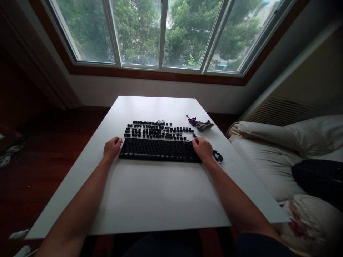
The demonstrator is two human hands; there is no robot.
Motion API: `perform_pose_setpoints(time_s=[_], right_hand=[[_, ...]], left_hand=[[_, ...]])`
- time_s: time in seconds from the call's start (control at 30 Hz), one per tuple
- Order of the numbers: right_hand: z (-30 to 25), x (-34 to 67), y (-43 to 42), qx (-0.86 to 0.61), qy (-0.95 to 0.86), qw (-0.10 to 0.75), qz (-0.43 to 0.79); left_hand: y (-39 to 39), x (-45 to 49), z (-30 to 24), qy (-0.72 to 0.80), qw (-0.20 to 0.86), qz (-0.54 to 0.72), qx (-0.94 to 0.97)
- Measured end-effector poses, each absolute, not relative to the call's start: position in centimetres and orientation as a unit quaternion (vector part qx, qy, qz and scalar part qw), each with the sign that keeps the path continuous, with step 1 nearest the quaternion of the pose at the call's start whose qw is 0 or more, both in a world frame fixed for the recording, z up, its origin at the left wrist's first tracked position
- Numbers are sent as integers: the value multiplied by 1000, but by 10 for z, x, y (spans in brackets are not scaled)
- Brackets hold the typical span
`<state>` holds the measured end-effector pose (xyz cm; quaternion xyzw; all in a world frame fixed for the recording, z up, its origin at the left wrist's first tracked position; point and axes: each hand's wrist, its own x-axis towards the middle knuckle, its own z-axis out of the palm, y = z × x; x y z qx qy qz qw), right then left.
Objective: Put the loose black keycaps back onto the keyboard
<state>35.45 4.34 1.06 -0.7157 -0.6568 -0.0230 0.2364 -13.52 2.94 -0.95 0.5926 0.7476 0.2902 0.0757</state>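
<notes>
A black keyboard (pixel 160 150) lies flat on the white table, its individual keys hard to make out. Rows of loose black keycaps (pixel 150 132) are spread just beyond it. My left hand (pixel 113 147) rests in a loose fist at the keyboard's left end, with nothing visible in it. At the right end, my right hand (pixel 203 148) is closed over the keyboard's far corner. A thin, dark line shows by its fingertips, too small to name, and whatever the fingers hold is hidden.
Grey and purple cloths (pixel 204 125) lie bunched at the white table's (pixel 160 192) far right. A coiled black cable (pixel 218 156) sits right of my right hand. A pale sofa (pixel 268 157) with a dark bag (pixel 318 178) stands along the right side. Windows (pixel 139 32) are ahead.
</notes>
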Motion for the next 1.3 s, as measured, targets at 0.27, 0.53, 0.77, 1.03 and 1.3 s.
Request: perform_pose_setpoints(time_s=[0.27,0.53,0.77,1.03,1.3], right_hand=[[4,379,62,-733,-640,228,-27],[-2,428,96,-780,-593,201,-18],[-10,428,116,-815,-569,108,-11],[-8,416,106,-767,-620,158,-60],[-3,385,106,-714,-672,196,-14]], left_hand=[[43,-137,-13,750,53,235,616],[74,-147,-10,769,42,165,616],[78,-154,-6,732,45,132,667],[78,-146,-6,760,39,126,636],[70,-138,-3,775,40,126,618]])
